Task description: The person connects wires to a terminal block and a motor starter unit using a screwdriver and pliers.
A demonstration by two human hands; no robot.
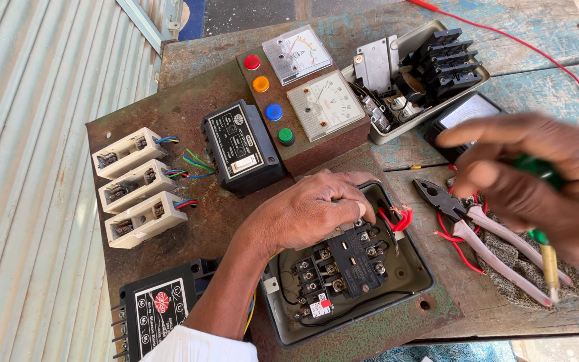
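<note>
Right, my left hand (309, 211) pressed the black contactor (343, 261) in its grey box (413, 271); right hand (537, 188) clenched the green screwdriver (544, 251), terminals seemingly next.

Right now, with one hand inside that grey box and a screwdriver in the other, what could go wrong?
The left hand rests on the black contactor right beside bare-ended red wires; if anything is powered, a shock is possible. The right hand is blurred while holding the green screwdriver, so its tip might slip and nick fingers or wiring. The pliers lie near the bench edge and could get knocked off.
</note>
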